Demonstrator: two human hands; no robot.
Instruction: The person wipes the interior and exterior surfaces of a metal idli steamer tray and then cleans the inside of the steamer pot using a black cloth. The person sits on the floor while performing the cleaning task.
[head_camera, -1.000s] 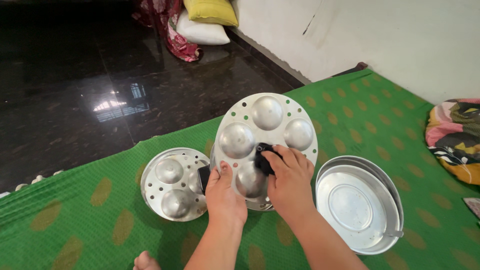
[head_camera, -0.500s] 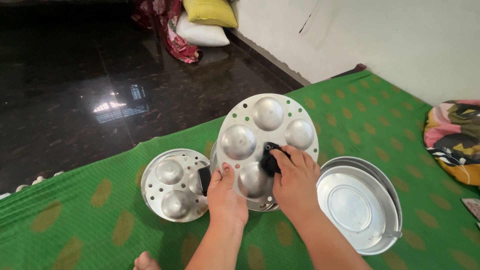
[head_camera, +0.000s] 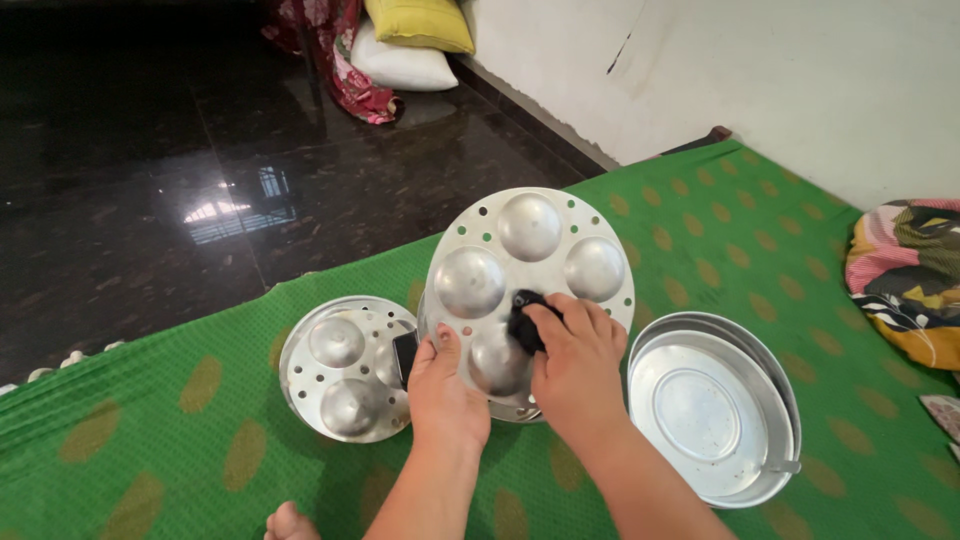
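**Two hands on a dimpled steel plate over a green mat**

A round steel plate (head_camera: 530, 255) with four domed bumps and small holes round its rim stands tilted up at the middle of the scene, its face toward the camera. The left hand (head_camera: 447, 385) grips its near left edge, thumb pressed on the face of the plate and the other fingers hidden behind it. The right hand (head_camera: 577, 365) lies over the near right part of the plate, its fingers curled tight round a small black knob (head_camera: 524, 318) at the plate's centre, between the bumps.

Just left of the held plate a second steel plate (head_camera: 345, 368) of the same kind lies flat on the green mat (head_camera: 180, 420), which has dull yellow spots. A small dark block (head_camera: 405, 355) shows between the two plates, partly hidden by the left hand; what it is cannot be told. To the right, near the right forearm, sits a round steel pan (head_camera: 715, 410) with a flat bottom and a raised rim, a short handle sticking out at its near right edge.

Beyond the mat's far edge is a dark, glossy floor (head_camera: 200, 150). A yellow pillow (head_camera: 420, 22) lies on a white pillow (head_camera: 405, 68) at the far side by the pale wall (head_camera: 780, 70). A colourful patterned cushion (head_camera: 905, 275) rests at the right edge of the mat.
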